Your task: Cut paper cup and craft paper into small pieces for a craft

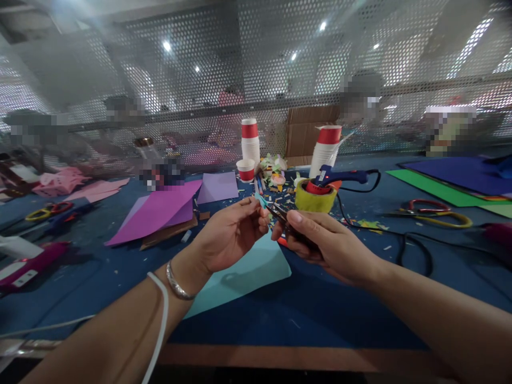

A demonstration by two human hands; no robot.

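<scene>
My left hand (232, 234) is closed in a pinch on a small light-blue paper piece (262, 200). My right hand (320, 240) wraps around a dark pointed hand tool (279, 212); its narrow tip meets the paper piece or is very close to it. Whether the tool is scissors or pliers is hidden by my fingers. Beneath both hands lies a light-blue paper sheet (252, 272) on the blue tabletop. A bit of orange-red (282, 241) shows just under my right hand.
Stacked paper cups (250, 146) stand at the back, near a second stack (326, 152). A blue glue gun (342, 176) rests on a yellow tape roll (316, 197), its cord trailing right. Scissors (436, 213) lie to the right. Purple sheets (156, 213) and paper scraps (276, 168) lie beyond my hands.
</scene>
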